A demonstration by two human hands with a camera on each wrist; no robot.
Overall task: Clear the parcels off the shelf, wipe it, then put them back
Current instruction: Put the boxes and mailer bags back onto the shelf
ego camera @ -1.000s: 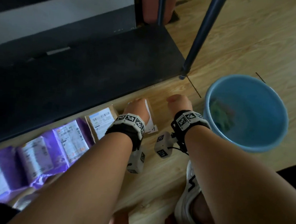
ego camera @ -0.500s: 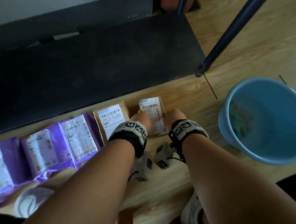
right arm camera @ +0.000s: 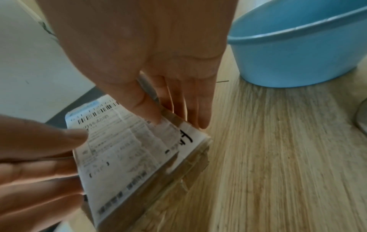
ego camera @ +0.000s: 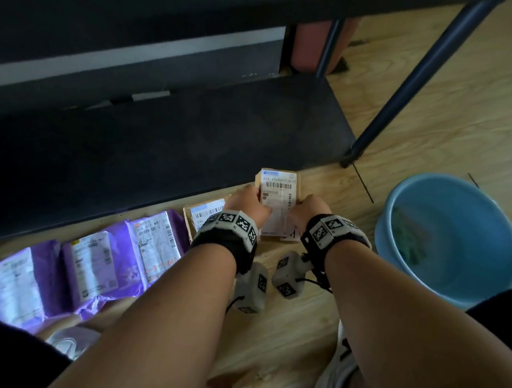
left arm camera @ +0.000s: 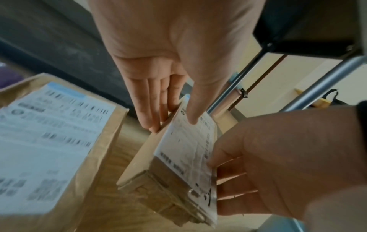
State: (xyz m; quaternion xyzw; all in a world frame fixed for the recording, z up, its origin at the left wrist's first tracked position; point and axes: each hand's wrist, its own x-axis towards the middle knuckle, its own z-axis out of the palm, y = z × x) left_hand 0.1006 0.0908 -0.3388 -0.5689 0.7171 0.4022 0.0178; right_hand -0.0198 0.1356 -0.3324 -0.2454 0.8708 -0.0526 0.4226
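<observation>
A small brown cardboard parcel (ego camera: 278, 189) with a white label is held between both hands in front of the low dark shelf board (ego camera: 159, 140). My left hand (ego camera: 247, 204) pinches its left side, thumb on the label and fingers along the edge (left arm camera: 171, 125). My right hand (ego camera: 308, 209) pinches the right side the same way (right arm camera: 178, 122). In the wrist views the parcel (left arm camera: 178, 157) (right arm camera: 129, 149) is tilted over the wooden floor. A second brown parcel (ego camera: 206, 212) (left arm camera: 49, 133) lies flat on the floor just left of it.
Several purple mailer parcels (ego camera: 101, 257) lie in a row on the floor along the shelf's front edge. A blue basin (ego camera: 437, 180) (right arm camera: 298, 55) holding a green cloth (ego camera: 407, 236) stands on the right. A dark shelf leg (ego camera: 415, 81) rises behind the basin.
Both hands have moved from the parcel's near end to its two sides and taken hold of it. The parcel now sits tilted and a little nearer the shelf.
</observation>
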